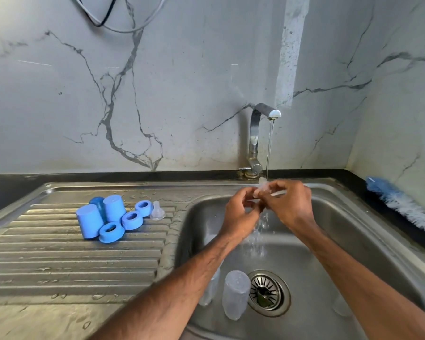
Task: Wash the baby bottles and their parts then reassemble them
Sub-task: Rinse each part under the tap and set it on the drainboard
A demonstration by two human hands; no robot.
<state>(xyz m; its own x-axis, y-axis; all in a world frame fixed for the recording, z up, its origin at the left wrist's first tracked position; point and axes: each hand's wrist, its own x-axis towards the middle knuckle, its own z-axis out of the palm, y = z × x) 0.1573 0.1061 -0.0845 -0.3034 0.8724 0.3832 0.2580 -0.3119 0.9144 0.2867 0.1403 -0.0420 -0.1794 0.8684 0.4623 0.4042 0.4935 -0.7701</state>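
A grey marble-patterned wall rises behind a steel sink, which has a ribbed drainboard on the left and a basin on the right. A bent metal tap runs a thin stream of water into the basin.

Both hands meet under the stream. The left hand and the right hand each pinch a small clear teat, with fingers curled and fingertips close around it.

A cluster of blue parts stands on the drainboard. There are three caps, closed ends up, and three rings in front of and beside them. A second clear teat stands just beside the farthest ring.

In the basin, a clear bottle stands beside the drain. Another bottle is partly hidden behind the left forearm.

A blue and white brush lies on the dark counter at the right.
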